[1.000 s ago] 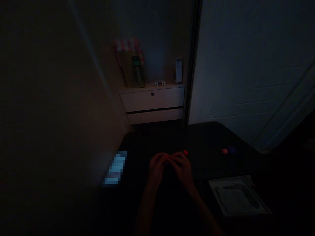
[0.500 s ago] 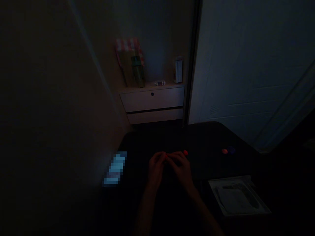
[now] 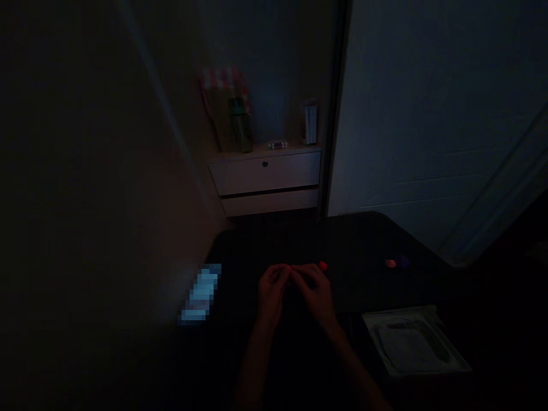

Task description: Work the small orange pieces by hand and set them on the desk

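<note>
Over the dark table (image 3: 355, 240), my left hand (image 3: 272, 285) and my right hand (image 3: 314, 288) meet at their fingertips. Both are closed in a pinch around a small red piece (image 3: 290, 269), mostly covered by the fingers; its kind is too dark to make out. Just beyond my right hand's knuckles lies a small red lump (image 3: 322, 266). Farther right on the table are a pinkish-orange lump (image 3: 390, 264) and a dark purple one (image 3: 403, 262), side by side.
A glowing, pixelated screen (image 3: 201, 294) lies at the table's left edge. A pale, flat package (image 3: 415, 339) is at the front right. Behind stands a drawer cabinet (image 3: 274, 174) with a green bottle (image 3: 240, 125) on top. A wall (image 3: 107, 228) runs along the left.
My hands stay in almost the same place, with the fingertips shifting slightly around the red piece. The scene looks a little dimmer.
</note>
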The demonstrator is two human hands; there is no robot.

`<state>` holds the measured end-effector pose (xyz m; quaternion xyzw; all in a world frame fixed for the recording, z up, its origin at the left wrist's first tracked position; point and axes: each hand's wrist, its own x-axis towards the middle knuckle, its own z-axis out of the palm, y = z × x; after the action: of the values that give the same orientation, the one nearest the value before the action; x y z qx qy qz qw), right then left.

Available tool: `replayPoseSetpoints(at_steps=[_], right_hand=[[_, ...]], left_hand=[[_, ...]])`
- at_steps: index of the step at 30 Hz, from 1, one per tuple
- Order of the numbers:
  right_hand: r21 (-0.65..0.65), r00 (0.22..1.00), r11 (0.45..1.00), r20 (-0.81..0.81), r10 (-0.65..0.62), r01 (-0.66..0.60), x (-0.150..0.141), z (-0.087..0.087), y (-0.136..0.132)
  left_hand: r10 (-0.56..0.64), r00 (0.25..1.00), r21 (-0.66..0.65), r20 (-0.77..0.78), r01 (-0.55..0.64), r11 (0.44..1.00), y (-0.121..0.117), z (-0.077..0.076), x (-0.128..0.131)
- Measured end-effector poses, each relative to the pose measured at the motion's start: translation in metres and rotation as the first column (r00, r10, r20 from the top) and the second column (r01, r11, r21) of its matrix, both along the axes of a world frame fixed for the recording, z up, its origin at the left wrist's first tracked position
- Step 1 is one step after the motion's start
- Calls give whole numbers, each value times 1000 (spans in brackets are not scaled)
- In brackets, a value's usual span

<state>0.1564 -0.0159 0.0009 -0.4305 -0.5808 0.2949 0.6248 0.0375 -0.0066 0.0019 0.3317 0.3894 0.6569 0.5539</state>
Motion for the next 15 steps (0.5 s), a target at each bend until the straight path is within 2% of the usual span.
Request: replayPoseSetpoints(at_steps=[4,10,15], right_hand=[[-40,1000,999,-17,13,-14,0,1,0],[-141,994,990,-105,11,-26,1,-1,2],[-124,994,991,-106,28,-41,1,-2,2]], left_hand=[[7,999,18,-33,-6,1000,-1,-1,-1],[-15,999,-1,45,15,1000,-3,0,-1],[23,999,20,-40,-23,1000,1,-4,-1]])
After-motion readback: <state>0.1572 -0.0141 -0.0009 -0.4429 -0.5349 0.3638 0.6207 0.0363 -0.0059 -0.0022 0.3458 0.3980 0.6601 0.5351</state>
